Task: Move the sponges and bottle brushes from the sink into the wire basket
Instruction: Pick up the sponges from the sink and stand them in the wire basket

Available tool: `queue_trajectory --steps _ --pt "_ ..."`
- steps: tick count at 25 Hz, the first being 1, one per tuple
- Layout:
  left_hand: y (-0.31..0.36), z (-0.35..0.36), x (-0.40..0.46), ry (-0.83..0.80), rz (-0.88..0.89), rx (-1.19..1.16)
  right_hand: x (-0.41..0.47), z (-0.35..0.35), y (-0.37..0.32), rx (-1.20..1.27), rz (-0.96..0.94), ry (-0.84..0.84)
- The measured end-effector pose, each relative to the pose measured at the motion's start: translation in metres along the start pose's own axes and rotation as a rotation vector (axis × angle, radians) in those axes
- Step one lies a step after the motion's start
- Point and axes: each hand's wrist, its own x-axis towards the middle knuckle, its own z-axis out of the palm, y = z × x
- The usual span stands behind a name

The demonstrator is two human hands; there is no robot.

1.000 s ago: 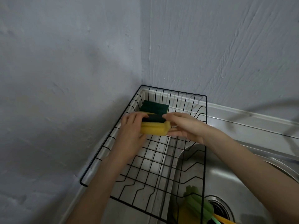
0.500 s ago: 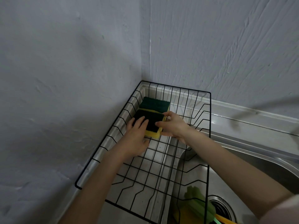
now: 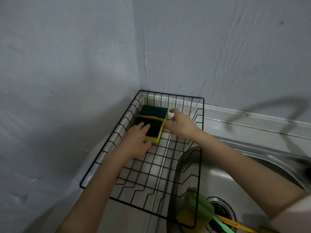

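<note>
**Second sponge set down in the basket, right hand letting go**

Compared with 0.5 s earlier, the near sponge (image 3: 152, 130) now lies flat on the floor of the wire basket (image 3: 201, 148), dark scouring side up, its far edge touching the far sponge (image 3: 154, 111) in the basket's back left corner. The right hand (image 3: 180, 126), which was pinching the sponge's right edge then, has come off it and sits just beside it. 1.0 s ago both hands held this sponge up above the basket.

The left forearm reaches in over the basket's near left rim, and the left hand (image 3: 137, 140) lies palm down with its fingers stretched flat across the near sponge's dark top, pressing on it rather than gripping. The right forearm comes in from the lower right, crossing above the steel sink (image 3: 235, 179) and the basket's right wall. Its fingers are spread and loosely curled, holding nothing; the index tip is close to the far sponge's right corner, though contact cannot be told.

Down in the sink beside the drain, 1 green bottle brush (image 3: 201, 210) and 1 yellow bottle brush (image 3: 183, 217) lie together, partly behind the basket's wires, their handles running to the lower right.
</note>
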Motion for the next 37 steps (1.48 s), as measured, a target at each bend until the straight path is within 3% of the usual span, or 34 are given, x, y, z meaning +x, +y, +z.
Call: queue_trajectory --steps 8,15,26,37 --pt "0.079 -0.019 -0.081 0.238 0.217 -0.075 -0.101 -0.054 0.016 -0.101 -0.065 0.175" --pt "0.154 0.023 -0.137 0.316 0.278 -0.078 -0.201 -0.077 0.083 -0.169 -0.054 0.183" --pt "0.293 0.134 -0.164 0.144 0.292 -0.193 -0.321 -0.128 0.226 -0.125 0.077 0.171" --pt "0.390 0.209 -0.142 -0.062 0.294 -0.161 -0.360 -0.169 0.352 -0.093 0.288 0.096"
